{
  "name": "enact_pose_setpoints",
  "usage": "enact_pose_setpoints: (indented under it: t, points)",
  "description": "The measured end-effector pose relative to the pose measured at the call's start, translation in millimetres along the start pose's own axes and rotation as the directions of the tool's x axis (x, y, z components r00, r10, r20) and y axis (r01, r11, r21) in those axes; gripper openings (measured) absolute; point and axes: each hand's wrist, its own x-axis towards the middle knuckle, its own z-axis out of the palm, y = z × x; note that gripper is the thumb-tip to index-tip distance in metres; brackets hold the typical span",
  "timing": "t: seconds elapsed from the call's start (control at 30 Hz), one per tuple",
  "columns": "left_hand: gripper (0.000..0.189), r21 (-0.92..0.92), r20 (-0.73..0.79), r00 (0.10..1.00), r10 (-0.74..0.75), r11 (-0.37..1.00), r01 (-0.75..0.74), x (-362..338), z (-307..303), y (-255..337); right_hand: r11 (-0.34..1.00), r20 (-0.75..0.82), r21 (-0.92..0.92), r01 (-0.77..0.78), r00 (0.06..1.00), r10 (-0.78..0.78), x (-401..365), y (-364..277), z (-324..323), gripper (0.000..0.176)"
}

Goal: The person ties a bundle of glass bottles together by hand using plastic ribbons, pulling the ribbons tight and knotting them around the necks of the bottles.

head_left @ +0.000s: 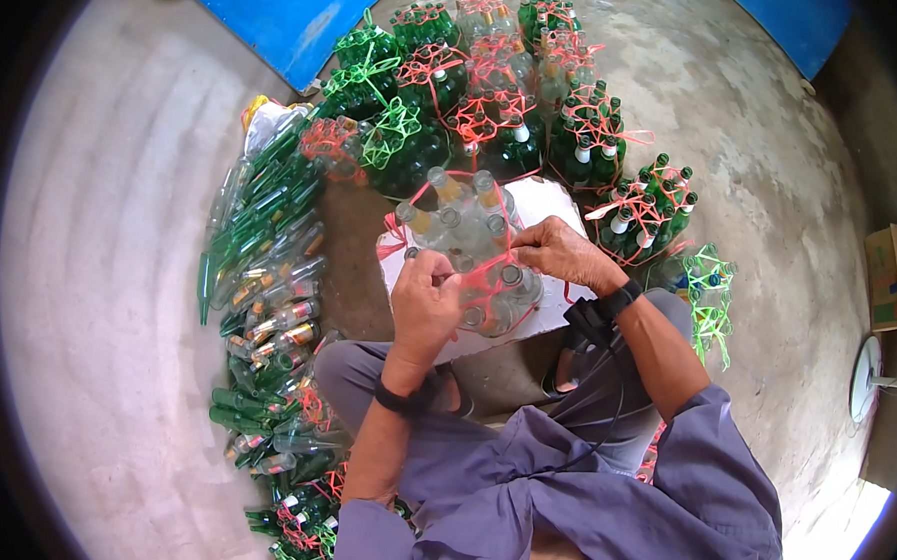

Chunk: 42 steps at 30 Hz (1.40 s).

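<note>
Several clear glass bottles stand upright in a cluster on a white board in front of my knees. Red plastic strap runs around and between their necks. At the cluster's near left, my left hand has its fingers bent together by a bottle mouth and the strap; what they hold is hidden. On the right side, my right hand pinches the red strap beside a bottle neck. A loose tuft of red strap lies at the board's left edge.
Green bottles bundled with red strap stand beyond the board, others with green strap. Loose bottles are piled along the left. A bundle in green netting, a cardboard box and a fan are at right.
</note>
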Motion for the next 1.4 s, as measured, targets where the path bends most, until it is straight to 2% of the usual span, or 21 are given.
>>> enact_pose_setpoints:
  t: [0.07,0.2,0.37,0.5,0.8,0.87,1.0,1.2,1.27,1.3,1.37,1.4]
  points:
    - [0.017,-0.109,-0.004,0.999,-0.034,0.994,0.033,0.0,1.8,-3.6,0.999,-0.012,-0.043,0.033,0.999,-0.033,-0.4,1.4,0.4,0.025]
    - [0.017,-0.09,0.01,0.999,-0.033,0.995,0.034,3.3,-0.8,0.0,0.999,-0.026,-0.036,0.028,0.999,-0.029,-2.3,1.0,1.8,0.024]
    - [0.02,-0.064,0.116,0.991,0.063,0.996,-0.056,6.4,-10.9,-6.7,0.998,-0.038,-0.032,0.045,0.998,-0.046,-2.6,-0.2,1.9,0.024]
    - [0.02,-0.045,0.12,0.985,0.127,0.991,-0.122,11.0,-12.9,-7.5,0.998,-0.042,-0.052,0.037,0.998,-0.039,-1.6,0.0,2.3,0.025]
    - [0.019,-0.16,0.038,0.998,0.044,0.986,-0.037,6.6,-5.1,-6.7,0.999,-0.047,-0.041,0.034,0.998,-0.036,-1.2,2.3,4.6,0.024]
    - [0.017,-0.219,0.042,0.999,-0.012,0.976,0.021,7.8,-5.0,-6.0,0.998,-0.048,-0.048,0.036,0.998,-0.038,-0.8,2.8,4.4,0.024]
    - [0.016,-0.191,0.032,0.999,0.036,0.981,-0.029,6.6,-5.1,-7.0,0.996,-0.054,-0.082,0.02,0.998,-0.025,-0.8,-1.0,4.2,0.024]
    - [0.015,-0.37,-0.015,1.0,-0.014,0.929,0.008,10.4,1.2,-14.0,0.997,-0.047,-0.081,0.014,0.999,-0.018,-0.2,-1.0,4.9,0.024]
    - [0.015,-0.088,-0.081,0.996,0.032,0.995,-0.04,15.3,2.9,-7.6,0.996,-0.048,-0.083,0.018,0.999,-0.023,1.0,0.4,5.5,0.024]
    - [0.015,-0.088,-0.082,0.996,0.032,0.995,-0.039,16.8,4.6,-6.0,0.996,-0.043,-0.08,0.04,0.998,-0.044,2.1,3.8,5.9,0.025]
    - [0.013,0.085,-0.095,0.985,0.141,0.987,-0.133,18.6,8.1,-4.7,0.995,-0.04,-0.075,0.059,0.997,-0.062,2.8,10.1,7.1,0.026]
    - [0.013,0.085,-0.093,0.986,0.138,0.988,-0.13,19.7,7.6,-6.4,0.996,-0.05,-0.08,0.044,0.998,-0.048,2.7,11.4,8.9,0.026]
